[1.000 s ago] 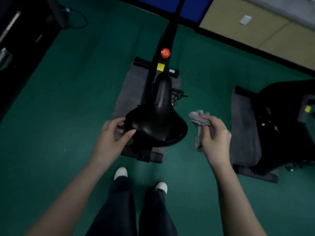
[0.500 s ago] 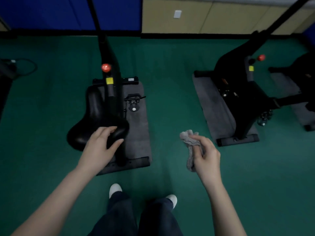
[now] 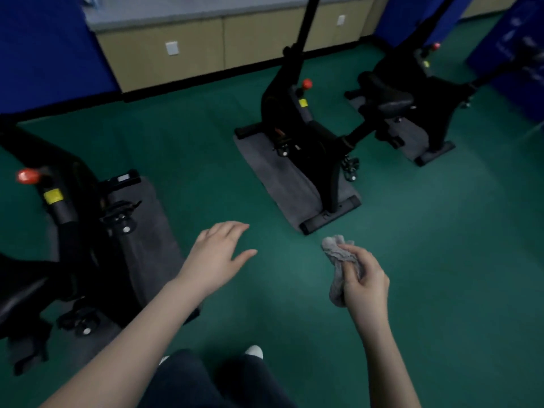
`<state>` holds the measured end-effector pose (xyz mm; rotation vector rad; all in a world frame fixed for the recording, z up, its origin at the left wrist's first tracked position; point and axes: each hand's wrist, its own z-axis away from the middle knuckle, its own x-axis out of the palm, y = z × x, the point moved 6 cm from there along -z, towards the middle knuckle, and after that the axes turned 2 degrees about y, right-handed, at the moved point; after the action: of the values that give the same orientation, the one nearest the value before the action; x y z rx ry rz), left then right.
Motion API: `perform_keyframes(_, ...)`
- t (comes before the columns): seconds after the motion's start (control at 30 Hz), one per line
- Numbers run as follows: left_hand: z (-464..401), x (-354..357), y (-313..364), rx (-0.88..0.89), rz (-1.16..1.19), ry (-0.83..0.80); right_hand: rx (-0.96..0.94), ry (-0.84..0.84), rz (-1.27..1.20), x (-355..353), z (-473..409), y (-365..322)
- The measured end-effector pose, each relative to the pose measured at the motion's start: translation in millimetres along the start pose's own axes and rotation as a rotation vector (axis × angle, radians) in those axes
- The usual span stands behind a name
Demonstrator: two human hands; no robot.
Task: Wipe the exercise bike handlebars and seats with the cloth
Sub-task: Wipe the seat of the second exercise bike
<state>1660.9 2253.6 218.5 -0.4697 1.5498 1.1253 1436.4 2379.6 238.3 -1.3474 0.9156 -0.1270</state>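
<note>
Grey cloth (image 3: 338, 269): crumpled, bunched, hanging down out of a fist, near centre-right above the green floor. Three black exercise bikes, each on a grey mat: near left (image 3: 67, 231), middle far (image 3: 309, 136), far right (image 3: 426, 92). Middle bike's seat (image 3: 385, 95) sits level.

No lettering can be read anywhere. The yellow sticker (image 3: 53, 196) on the nearest bike (image 3: 67, 219) is blurred.
</note>
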Motion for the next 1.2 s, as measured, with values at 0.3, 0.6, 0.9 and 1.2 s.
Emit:
perform_keyframes(0.3,-90,19,77,0.154,-0.093,-0.079,0.107,0.209,-0.048,-78,-50,46)
perform_keyframes(0.6,-235,63,141,0.251,-0.08,-0.139,0.094,0.222,0.097,-91,-179,62)
perform_keyframes(0.9,-374,63,188,0.304,-0.076,-0.133,0.071,0.154,0.166,-92,-304,64)
perform_keyframes(1.2,-429,80,220,0.203,-0.005,-0.108,-0.001,0.138,0.16,-131,-386,83)
